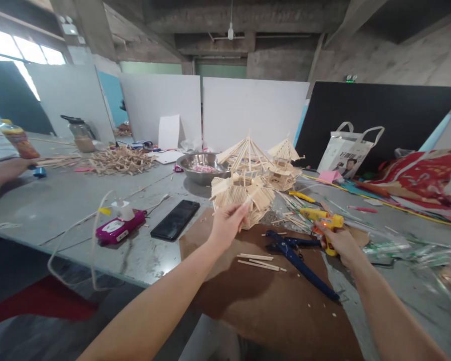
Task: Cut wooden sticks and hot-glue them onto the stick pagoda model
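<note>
My right hand (340,243) is wrapped round the grip of a yellow hot glue gun (319,216), which has a small orange light lit. In front of a pavilion model made of thin wooden sticks (240,193), my left hand (230,223) is closed in a pinch. What its fingertips hold, if anything, is too small to tell; they overlap the model's lower front. A second stick model with a pointed roof (283,163) stands just behind. Blue-handled cutters (304,273) and several loose wooden sticks (259,261) lie on a brown board (240,306) between my forearms.
A black phone (175,219) and a purple power strip (120,228) with a trailing white cable lie left. Behind them are a metal bowl (195,170) and a stick pile (120,159). A yellow utility knife (302,196) lies right. Another person's hand (11,170) reaches in at far left.
</note>
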Demonstrator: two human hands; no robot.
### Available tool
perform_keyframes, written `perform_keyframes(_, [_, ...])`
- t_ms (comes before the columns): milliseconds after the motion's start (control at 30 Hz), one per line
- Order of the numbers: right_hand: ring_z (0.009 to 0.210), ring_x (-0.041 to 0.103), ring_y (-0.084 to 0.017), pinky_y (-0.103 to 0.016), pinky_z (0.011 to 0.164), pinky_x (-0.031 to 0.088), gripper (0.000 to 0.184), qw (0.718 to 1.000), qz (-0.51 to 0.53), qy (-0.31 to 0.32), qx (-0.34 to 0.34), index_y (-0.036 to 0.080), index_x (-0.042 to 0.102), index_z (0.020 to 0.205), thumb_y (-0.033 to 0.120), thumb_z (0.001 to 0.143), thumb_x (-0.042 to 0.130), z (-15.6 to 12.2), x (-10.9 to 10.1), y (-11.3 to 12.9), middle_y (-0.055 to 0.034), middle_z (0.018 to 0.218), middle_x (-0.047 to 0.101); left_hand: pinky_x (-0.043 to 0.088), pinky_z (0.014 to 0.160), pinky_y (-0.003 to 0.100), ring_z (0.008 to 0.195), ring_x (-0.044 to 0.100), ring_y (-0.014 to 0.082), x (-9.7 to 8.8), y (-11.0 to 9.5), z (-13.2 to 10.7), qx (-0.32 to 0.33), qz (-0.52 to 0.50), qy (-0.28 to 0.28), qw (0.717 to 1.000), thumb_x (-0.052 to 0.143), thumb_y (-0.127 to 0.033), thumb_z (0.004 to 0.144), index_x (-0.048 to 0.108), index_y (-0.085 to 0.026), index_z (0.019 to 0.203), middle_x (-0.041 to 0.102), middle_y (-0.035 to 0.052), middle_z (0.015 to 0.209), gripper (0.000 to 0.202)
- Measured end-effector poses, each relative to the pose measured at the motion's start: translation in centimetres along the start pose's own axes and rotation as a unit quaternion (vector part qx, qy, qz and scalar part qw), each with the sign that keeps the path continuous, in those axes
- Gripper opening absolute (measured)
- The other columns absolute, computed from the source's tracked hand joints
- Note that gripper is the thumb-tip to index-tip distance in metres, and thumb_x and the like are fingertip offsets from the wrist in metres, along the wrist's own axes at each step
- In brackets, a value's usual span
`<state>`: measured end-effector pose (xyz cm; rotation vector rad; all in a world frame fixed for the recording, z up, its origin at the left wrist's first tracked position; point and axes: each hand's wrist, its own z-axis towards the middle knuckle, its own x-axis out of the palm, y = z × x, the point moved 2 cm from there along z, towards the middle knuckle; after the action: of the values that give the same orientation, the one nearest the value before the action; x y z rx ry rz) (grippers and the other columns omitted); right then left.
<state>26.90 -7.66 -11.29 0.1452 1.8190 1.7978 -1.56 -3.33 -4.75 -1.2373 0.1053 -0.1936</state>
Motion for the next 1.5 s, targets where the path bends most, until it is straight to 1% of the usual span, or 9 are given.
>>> perform_keyframes(100, [0.038, 0.045, -0.009, -0.02, 0.034, 0.034, 0.035, 0.996, 0.08, -0.031, -0.037, 0.018, 0.052, 0.074, 0.047, 0.056, 0.059, -0.4, 0.1, 0.9, 0.0005, 0.049, 0.054, 0.028, 0.04, 0.018, 0.039, 0.039, 0.0057, 1.7, 0.3, -1.1, 0.06, 0.155, 0.111, 0.98, 0.048, -0.036, 0.07, 0.057, -0.017, 0.049, 0.05, -0.0007, 0.043, 0.03])
perform_keyframes(233, [0.051, 0.053, -0.009, -0.024, 0.049, 0.047, 0.031, 0.98, 0.182, -0.024, -0.077, 0.021, 0.052, 0.076, 0.04, 0.055, 0.063, -1.2, 0.6, 2.7, -0.0024, 0.085, 0.059, 0.028, 0.042, 0.019, 0.043, 0.04, 0.0082, 4.7, 1.2, -0.7, 0.096, 0.251, 0.197, 0.943, 0.044, -0.037, 0.073, 0.062, -0.017, 0.058, 0.054, 0.0003, 0.047, 0.03])
perform_keyframes(400, [0.056, 0.055, -0.01, -0.024, 0.055, 0.048, 0.026, 0.966, 0.241, 0.002, -0.097, 0.021, 0.055, 0.071, 0.036, 0.053, 0.066, -1.5, 1.3, 3.2, 0.0, 0.078, 0.06, 0.026, 0.043, 0.018, 0.045, 0.038, 0.0081, 7.1, 2.8, 0.1, 0.11, 0.311, 0.249, 0.91, 0.04, -0.038, 0.074, 0.062, -0.015, 0.06, 0.05, -0.0008, 0.047, 0.035])
perform_keyframes(533, [0.06, 0.055, -0.01, -0.02, 0.054, 0.046, 0.021, 0.965, 0.242, 0.016, -0.099, 0.022, 0.057, 0.069, 0.029, 0.053, 0.068, -1.7, 1.8, 3.1, 0.0022, 0.067, 0.06, 0.028, 0.046, 0.017, 0.049, 0.039, 0.0075, 7.2, 3.9, 0.0, 0.098, 0.335, 0.256, 0.901, 0.038, -0.039, 0.075, 0.064, -0.014, 0.068, 0.052, -0.0008, 0.051, 0.037])
perform_keyframes(933, [0.062, 0.055, -0.01, -0.021, 0.057, 0.044, 0.018, 0.98, 0.18, 0.016, -0.083, 0.02, 0.059, 0.069, 0.024, 0.054, 0.066, -2.0, 2.7, 2.9, 0.0019, 0.07, 0.061, 0.034, 0.052, 0.016, 0.054, 0.047, 0.0077, 7.0, 4.8, -0.1, 0.105, 0.327, 0.266, 0.901, 0.041, -0.033, 0.075, 0.065, -0.017, 0.08, 0.06, -0.0001, 0.061, 0.03])
perform_keyframes(1067, [0.063, 0.055, -0.01, -0.022, 0.058, 0.045, 0.018, 0.976, 0.196, -0.031, -0.089, 0.019, 0.058, 0.069, 0.023, 0.053, 0.067, -1.1, 2.0, 2.4, 0.0017, 0.07, 0.06, 0.037, 0.055, 0.017, 0.056, 0.051, 0.008, 6.3, 4.9, 0.3, 0.071, 0.334, 0.256, 0.905, 0.047, -0.025, 0.07, 0.063, -0.019, 0.09, 0.064, -0.0016, 0.069, 0.026])
perform_keyframes(1233, [0.063, 0.054, -0.009, -0.021, 0.057, 0.045, 0.023, 0.964, 0.211, -0.137, -0.084, 0.018, 0.058, 0.071, 0.022, 0.05, 0.068, 0.5, 0.0, 1.3, 0.0011, 0.075, 0.06, 0.039, 0.062, 0.019, 0.069, 0.055, 0.0108, 5.5, 4.9, 0.6, 0.074, 0.395, 0.248, 0.882, 0.044, -0.027, 0.072, 0.063, -0.021, 0.084, 0.065, -0.001, 0.08, 0.023])
perform_keyframes(1367, [0.058, 0.053, -0.008, -0.018, 0.052, 0.043, 0.022, 0.965, 0.205, -0.154, -0.049, 0.016, 0.059, 0.07, 0.02, 0.05, 0.067, 1.0, -0.9, 0.6, 0.0017, 0.069, 0.059, 0.038, 0.063, 0.02, 0.071, 0.055, 0.0121, 5.5, 5.0, 0.2, 0.09, 0.45, 0.27, 0.847, 0.042, -0.028, 0.074, 0.063, -0.021, 0.079, 0.064, 0.0002, 0.079, 0.023])
perform_keyframes(1500, [0.053, 0.051, -0.006, -0.017, 0.047, 0.042, 0.023, 0.962, 0.215, -0.164, -0.025, 0.017, 0.058, 0.069, 0.019, 0.049, 0.068, 1.1, -1.1, 0.5, 0.0036, 0.066, 0.058, 0.039, 0.065, 0.022, 0.073, 0.056, 0.0132, 5.5, 4.5, 0.1, 0.098, 0.483, 0.254, 0.832, 0.039, -0.027, 0.076, 0.062, -0.02, 0.077, 0.063, 0.0015, 0.078, 0.024])
